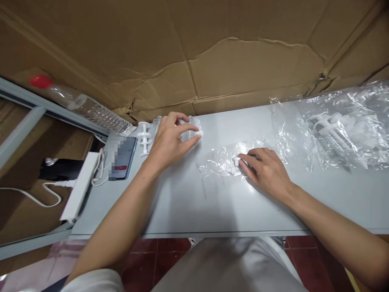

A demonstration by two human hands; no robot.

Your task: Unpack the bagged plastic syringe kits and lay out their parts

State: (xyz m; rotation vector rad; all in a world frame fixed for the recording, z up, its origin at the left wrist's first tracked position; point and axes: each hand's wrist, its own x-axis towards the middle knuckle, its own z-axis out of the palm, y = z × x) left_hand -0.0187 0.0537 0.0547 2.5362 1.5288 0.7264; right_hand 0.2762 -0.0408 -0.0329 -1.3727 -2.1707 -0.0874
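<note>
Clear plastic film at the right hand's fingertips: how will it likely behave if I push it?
Likely floppy: the clear film is creased and crinkled. Probably light, since it looks thin enough to see the table through. It may slide easily, as the table looks smooth and shiny.

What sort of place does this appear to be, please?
Probably a small makeshift workbench: a grey table stands in front of creased cardboard, with a clear plastic bag of white parts on it.

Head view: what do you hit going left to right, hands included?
White power strip → phone → white plunger-like parts → left hand → small white parts → right hand → bagged syringe-like parts.
</note>
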